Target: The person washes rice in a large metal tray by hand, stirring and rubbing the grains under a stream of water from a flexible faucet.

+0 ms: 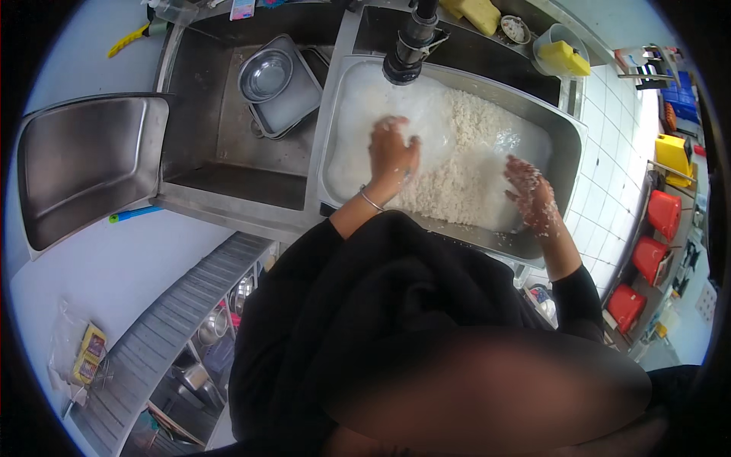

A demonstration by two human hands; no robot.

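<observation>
White rice grains [451,188] lie heaped across the middle of a large steel pan [573,171], with cloudy, whitish water [360,137] on both sides. Over the water in the left part of the pan is my left hand [394,151], somewhat blurred, its thumb apart from its fingers and nothing held. A metal bangle [370,200] circles that wrist. Near the pan's right wall, my right hand [531,191] has its fingers spread, and wet grains cling to its skin. A dark tap [402,63] hangs above the pan's far edge.
In the left sink basin [228,125] a round steel bowl [265,75] rests on shallow trays [294,97]. Another steel pan [91,165] stands farther left. Yellow sponges [480,16] and a clear plastic tub [551,48] line the back ledge. A ribbed metal shelf [188,297] is at lower left.
</observation>
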